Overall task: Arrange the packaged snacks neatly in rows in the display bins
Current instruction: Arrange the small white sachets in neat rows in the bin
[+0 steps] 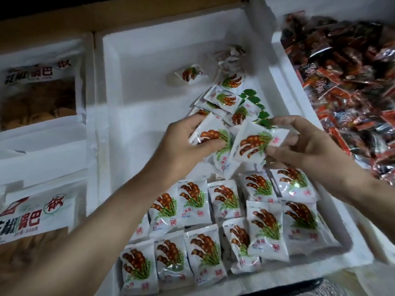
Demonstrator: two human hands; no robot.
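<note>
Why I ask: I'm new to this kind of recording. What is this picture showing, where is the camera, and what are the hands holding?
There is no machine here: these are a person's two bare hands, seen from a camera worn on the head and looking down. It is the only view. The left hand grips a white snack packet, and the right hand pinches a second packet. Below them is a white foam bin. Near its front, matching packets lie in neat rows. Farther back is a loose pile, not yet sorted. The bin on the left holds larger bags, and the one on the right holds red packets.
</note>
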